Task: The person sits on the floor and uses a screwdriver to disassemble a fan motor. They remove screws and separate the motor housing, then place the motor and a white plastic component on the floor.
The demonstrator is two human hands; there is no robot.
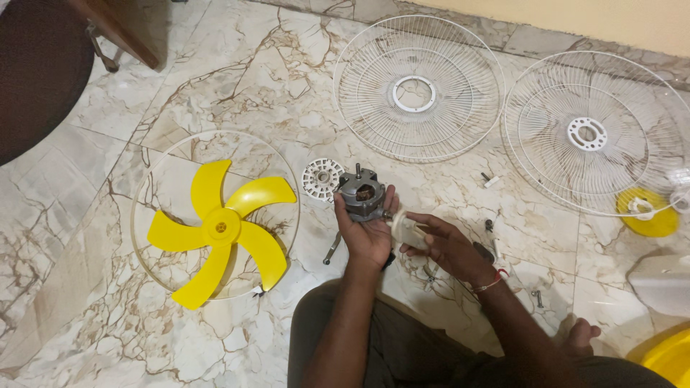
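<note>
The fan motor (361, 195) is held up off the marble floor (237, 65) in the left hand (369, 233), whose fingers are wrapped shut around the grey casing from below, the shaft pointing up and away. The right hand (447, 248) is closed on a small cream-coloured plastic part (407, 228), and this is pressed against the motor's right side; whether it is already seated there cannot be told from this angle. For this fitting to go well, the motor is best kept steady in that cupped grip, with the palm taking the weight, while the cream part is lined up squarely before any pressure is given; a plastic piece forced on crooked is likely to bind or crack. Loose screws (536, 297) and small bits of hardware lie on the floor just beside the right wrist, so the hands should be kept above them and nothing swept aside. A white vented motor cover (322, 179) rests just beyond the left hand. The yellow five-blade fan blade (219, 228) lies well apart to the left inside a thin white guard ring (141, 184), and two white wire fan guards (419, 88) (588, 133) are laid flat farther back.
</note>
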